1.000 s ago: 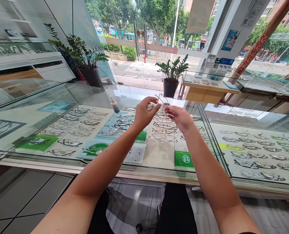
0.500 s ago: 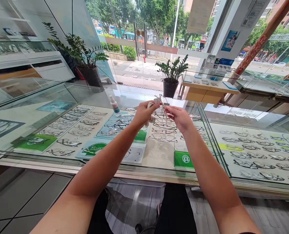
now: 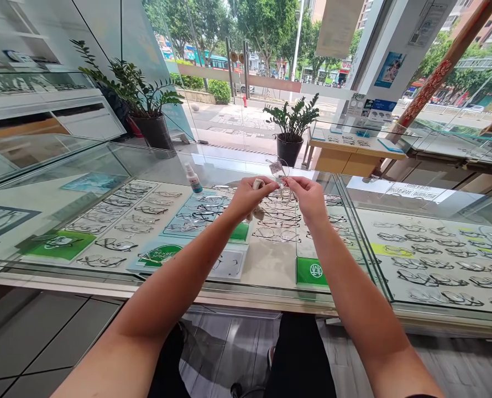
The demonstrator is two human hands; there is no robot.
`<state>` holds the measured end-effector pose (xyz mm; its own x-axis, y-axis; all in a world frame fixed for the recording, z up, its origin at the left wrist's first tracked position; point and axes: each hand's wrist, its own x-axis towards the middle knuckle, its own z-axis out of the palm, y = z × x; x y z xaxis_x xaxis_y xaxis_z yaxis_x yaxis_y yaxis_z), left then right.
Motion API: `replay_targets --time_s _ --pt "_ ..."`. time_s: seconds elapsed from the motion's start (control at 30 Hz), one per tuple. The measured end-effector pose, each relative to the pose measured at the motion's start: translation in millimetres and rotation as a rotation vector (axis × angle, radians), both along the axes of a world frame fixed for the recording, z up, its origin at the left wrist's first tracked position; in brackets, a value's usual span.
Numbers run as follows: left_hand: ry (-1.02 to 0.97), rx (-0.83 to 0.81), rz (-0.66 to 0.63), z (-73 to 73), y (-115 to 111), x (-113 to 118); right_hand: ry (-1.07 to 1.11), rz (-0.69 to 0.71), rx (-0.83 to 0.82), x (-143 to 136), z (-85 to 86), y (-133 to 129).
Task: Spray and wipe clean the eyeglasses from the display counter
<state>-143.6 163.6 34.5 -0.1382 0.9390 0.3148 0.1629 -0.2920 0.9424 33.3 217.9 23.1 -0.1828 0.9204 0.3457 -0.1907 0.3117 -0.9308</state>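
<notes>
Above the glass counter, a thin-framed pair of glasses (image 3: 285,168) is held between my two hands. My left hand (image 3: 249,198) pinches it at its left side and also has a pale cloth (image 3: 257,209) bunched in its fingers. My right hand (image 3: 308,198) is closed on the frame's other side, with thumb and forefinger together. A small greyish square (image 3: 275,168) shows at the lens. Below, rows of glasses (image 3: 277,234) lie under the glass.
A white spray bottle (image 3: 193,179) stands on the counter (image 3: 266,290) left of my hands. Green cards (image 3: 311,271) lie inside the case. Beyond the counter are a potted plant (image 3: 289,149), a larger one (image 3: 155,130) and a wooden display table (image 3: 345,160).
The glasses have turned in my fingers, and a lens now faces up more clearly. Both hands have shifted slightly, with the fingertips closer together.
</notes>
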Motion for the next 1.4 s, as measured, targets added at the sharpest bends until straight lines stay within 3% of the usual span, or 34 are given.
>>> replay_targets --time_s 0.23,0.4,0.63,0.7,0.8,0.93,1.03,1.1,1.2,1.3,1.4 --pt "-0.065 -0.042 0.08 3.8 -7.7 10.4 -0.227 -0.249 0.438 -12.9 -2.8 -20.2" --pt "-0.085 -0.09 0.13 4.7 -8.6 9.1 -0.294 -0.258 0.558 -18.0 -8.0 -25.1" --pt "-0.047 -0.062 0.16 1.5 -2.9 3.7 -0.29 -0.251 0.589 -14.3 -6.0 -25.7" --pt "-0.012 -0.026 0.178 0.3 0.3 1.2 -0.246 -0.288 0.521 -9.7 -2.4 -23.0" --pt "0.1 0.056 0.222 -1.0 3.4 -2.7 -0.114 -0.363 0.291 1.2 4.0 -11.9" --pt "0.261 0.1 0.268 -2.2 2.8 -6.8 -0.065 -0.376 0.043 33.8 10.4 18.7" --pt "0.372 0.125 0.311 -2.5 1.1 -7.9 -0.33 -0.531 0.11 82.2 6.3 49.3" --pt "0.451 0.17 0.333 -2.5 0.5 -7.8 -0.572 -0.688 0.182 121.4 -2.9 68.0" --pt "0.548 0.227 0.356 -2.7 0.1 -7.7 -0.834 -0.835 0.139 172.7 -22.1 87.5" --pt "0.613 0.262 0.382 -3.5 -1.1 -7.6 -0.877 -0.873 0.045 200.9 -38.5 97.0" --pt "0.655 0.318 0.408 -2.0 -4.4 -5.5 -0.865 -0.876 0.006 209.2 -46.7 102.1"
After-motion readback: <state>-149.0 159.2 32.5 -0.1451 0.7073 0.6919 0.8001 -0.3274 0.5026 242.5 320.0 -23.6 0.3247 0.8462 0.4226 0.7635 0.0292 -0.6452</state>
